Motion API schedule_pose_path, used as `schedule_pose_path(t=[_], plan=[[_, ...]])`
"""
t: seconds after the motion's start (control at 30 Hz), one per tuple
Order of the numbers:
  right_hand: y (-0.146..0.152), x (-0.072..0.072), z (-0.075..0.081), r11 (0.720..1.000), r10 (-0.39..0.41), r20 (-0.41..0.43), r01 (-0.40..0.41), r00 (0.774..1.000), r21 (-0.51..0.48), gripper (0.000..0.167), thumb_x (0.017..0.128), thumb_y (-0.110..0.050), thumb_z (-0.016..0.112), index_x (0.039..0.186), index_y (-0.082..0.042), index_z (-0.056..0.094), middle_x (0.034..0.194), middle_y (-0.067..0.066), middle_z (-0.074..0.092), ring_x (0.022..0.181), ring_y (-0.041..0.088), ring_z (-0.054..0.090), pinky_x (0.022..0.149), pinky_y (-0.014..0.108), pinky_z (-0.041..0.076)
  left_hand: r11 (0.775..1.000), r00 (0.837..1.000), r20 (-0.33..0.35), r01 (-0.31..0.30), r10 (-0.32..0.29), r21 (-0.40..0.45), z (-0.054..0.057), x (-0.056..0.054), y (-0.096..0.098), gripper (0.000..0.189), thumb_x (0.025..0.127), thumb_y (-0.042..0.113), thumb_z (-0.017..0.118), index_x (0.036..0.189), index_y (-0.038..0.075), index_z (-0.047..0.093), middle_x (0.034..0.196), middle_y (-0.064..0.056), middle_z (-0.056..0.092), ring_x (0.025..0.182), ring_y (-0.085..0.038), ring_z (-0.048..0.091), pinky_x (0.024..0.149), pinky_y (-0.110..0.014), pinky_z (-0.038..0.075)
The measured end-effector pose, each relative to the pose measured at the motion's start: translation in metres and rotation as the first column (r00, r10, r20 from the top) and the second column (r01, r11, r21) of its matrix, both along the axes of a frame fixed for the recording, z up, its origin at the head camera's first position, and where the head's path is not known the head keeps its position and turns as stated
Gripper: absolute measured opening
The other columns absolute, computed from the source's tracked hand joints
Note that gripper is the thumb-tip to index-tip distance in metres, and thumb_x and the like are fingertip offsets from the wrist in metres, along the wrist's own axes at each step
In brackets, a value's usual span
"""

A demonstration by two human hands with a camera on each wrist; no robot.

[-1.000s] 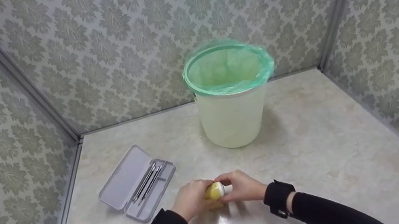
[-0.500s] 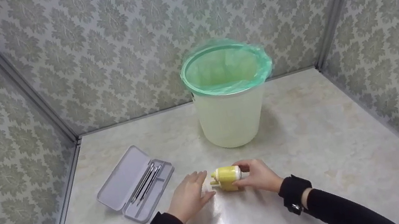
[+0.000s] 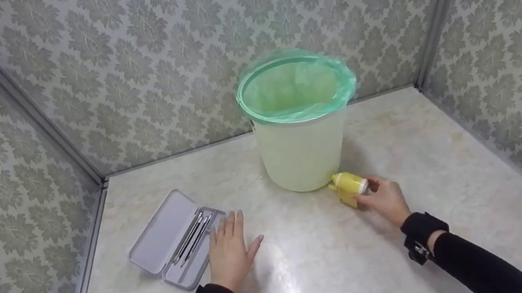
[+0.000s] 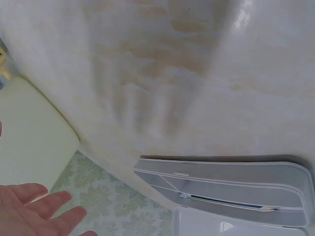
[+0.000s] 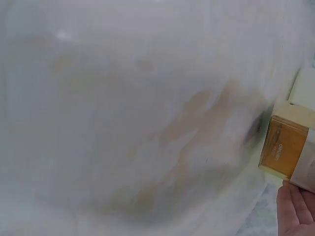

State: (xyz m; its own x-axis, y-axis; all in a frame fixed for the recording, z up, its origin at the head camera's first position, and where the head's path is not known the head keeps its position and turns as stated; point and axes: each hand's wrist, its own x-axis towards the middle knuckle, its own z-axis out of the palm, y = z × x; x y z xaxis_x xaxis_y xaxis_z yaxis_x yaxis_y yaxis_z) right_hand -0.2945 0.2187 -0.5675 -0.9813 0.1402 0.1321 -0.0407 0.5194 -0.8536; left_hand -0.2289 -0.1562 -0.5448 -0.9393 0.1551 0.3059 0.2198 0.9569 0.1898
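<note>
My right hand (image 3: 386, 199) pinches the white end of a small yellow pencil sharpener (image 3: 349, 183). The sharpener is beside the bin's base, tilted in the head view; whether it touches the table I cannot tell. In the right wrist view its see-through amber box (image 5: 284, 149) faces the camera, above my fingers (image 5: 295, 209). My left hand (image 3: 229, 254) holds nothing, its fingers straight and spread. It partly covers the right edge of an open grey pencil case (image 3: 161, 234), which also shows in the left wrist view, with several pencils (image 3: 192, 239) inside.
A pale bin (image 3: 303, 155) with a green bag (image 3: 308, 112) over its rim stands at the back middle of the marbled table (image 3: 434, 153). Patterned panels (image 3: 160, 62) close off the back and both sides.
Both hands were together on the sharpener. My left hand has let go and drawn left towards the pencil case. My right hand has carried the sharpener right and away, to the bin's base.
</note>
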Motion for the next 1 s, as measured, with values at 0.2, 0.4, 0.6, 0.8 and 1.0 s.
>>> schedule_pose_path(t=[0.2, 0.4, 0.6, 0.8, 1.0], plan=[[0.026, 0.001, 0.002, 0.985, -0.167, 0.002, 0.166, 0.986, 0.054, 0.056, 0.087, -0.020, 0.079, 0.133, 0.006, 0.061, 0.121, 0.030, 0.069, 0.109, 0.038, 0.066, 0.091, 0.041, 0.053, 0.998, 0.998, -0.015, -0.055, 0.056, 0.034, -0.010, 0.004, -0.008, 0.077, 0.097, 0.052, 0.063, 0.152, 0.001, 0.045, 0.154, -0.023, 0.051, 0.144, -0.044, 0.048, 0.122, -0.061, 0.033], [0.038, 0.003, -0.002, 0.952, -0.304, 0.044, 0.305, 0.952, 0.000, 0.055, 0.089, -0.020, 0.074, 0.135, 0.005, 0.057, 0.124, 0.029, 0.067, 0.111, 0.037, 0.064, 0.091, 0.041, 0.052, 0.997, 0.998, -0.023, -0.056, 0.057, 0.054, -0.022, 0.010, -0.011, 0.077, 0.097, 0.050, 0.063, 0.151, -0.002, 0.045, 0.154, -0.025, 0.050, 0.143, -0.045, 0.049, 0.119, -0.061, 0.036], [0.044, 0.002, -0.007, 0.934, -0.353, 0.065, 0.356, 0.933, -0.041, 0.060, 0.089, -0.021, 0.071, 0.139, 0.007, 0.052, 0.132, 0.032, 0.062, 0.122, 0.043, 0.060, 0.104, 0.053, 0.050, 0.993, 0.998, 0.011, -0.066, 0.065, 0.094, -0.026, 0.012, -0.013, 0.077, 0.096, 0.050, 0.063, 0.151, -0.001, 0.045, 0.152, -0.026, 0.052, 0.144, -0.044, 0.047, 0.119, -0.063, 0.034], [0.045, 0.004, -0.010, 0.930, -0.367, 0.073, 0.368, 0.927, -0.005, 0.064, 0.091, -0.026, 0.071, 0.142, 0.004, 0.048, 0.133, 0.030, 0.061, 0.121, 0.044, 0.060, 0.103, 0.056, 0.048, 0.987, 0.998, 0.028, -0.065, 0.061, 0.144, -0.025, 0.009, -0.009, 0.078, 0.098, 0.051, 0.060, 0.153, -0.001, 0.041, 0.157, -0.024, 0.046, 0.147, -0.044, 0.043, 0.121, -0.063, 0.031], [0.039, 0.010, -0.010, 0.935, -0.335, -0.034, 0.337, 0.942, 0.113, 0.076, 0.091, -0.032, 0.075, 0.151, 0.000, 0.041, 0.153, 0.028, 0.045, 0.139, 0.046, 0.046, 0.112, 0.063, 0.040, 0.983, 0.997, 0.042, -0.069, 0.062, 0.171, -0.023, 0.009, -0.006, 0.078, 0.099, 0.050, 0.060, 0.154, -0.001, 0.040, 0.159, -0.024, 0.044, 0.149, -0.044, 0.040, 0.122, -0.063, 0.029]])
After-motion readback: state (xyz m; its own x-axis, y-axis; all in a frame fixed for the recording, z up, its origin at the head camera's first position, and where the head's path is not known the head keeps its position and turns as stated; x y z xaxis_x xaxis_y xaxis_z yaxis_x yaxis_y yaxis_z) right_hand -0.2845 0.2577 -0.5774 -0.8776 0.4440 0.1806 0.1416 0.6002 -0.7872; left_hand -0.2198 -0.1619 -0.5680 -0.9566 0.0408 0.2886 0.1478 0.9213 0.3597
